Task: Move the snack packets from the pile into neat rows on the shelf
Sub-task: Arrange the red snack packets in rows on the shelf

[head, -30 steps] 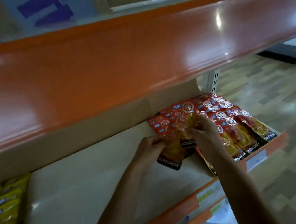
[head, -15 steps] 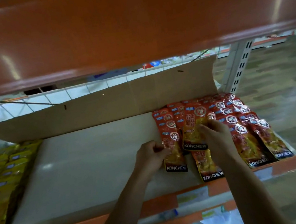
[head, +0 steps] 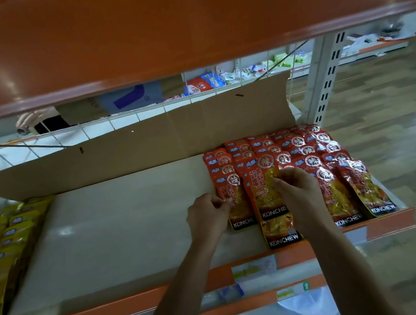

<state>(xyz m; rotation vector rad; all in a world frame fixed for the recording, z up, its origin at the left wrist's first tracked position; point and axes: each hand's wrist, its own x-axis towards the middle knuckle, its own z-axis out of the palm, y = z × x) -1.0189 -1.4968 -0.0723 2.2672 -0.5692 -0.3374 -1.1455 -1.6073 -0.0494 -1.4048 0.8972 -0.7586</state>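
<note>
Our left hand [head: 208, 218] is pinching the red packet [head: 233, 196] beside the shelf's [head: 132, 236] bare stretch while fingers [head: 281, 180] of our right hand [head: 300, 194] are holding its neighbour [head: 263, 192], likely squaring both rows.

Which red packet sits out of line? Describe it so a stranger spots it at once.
Find the cream shelf under the orange overhang, then the block of red packets at its right end. The stray packet lies in the second column from the left. Its black KONCHEW band juts nearer the front edge than any neighbour's.
</note>
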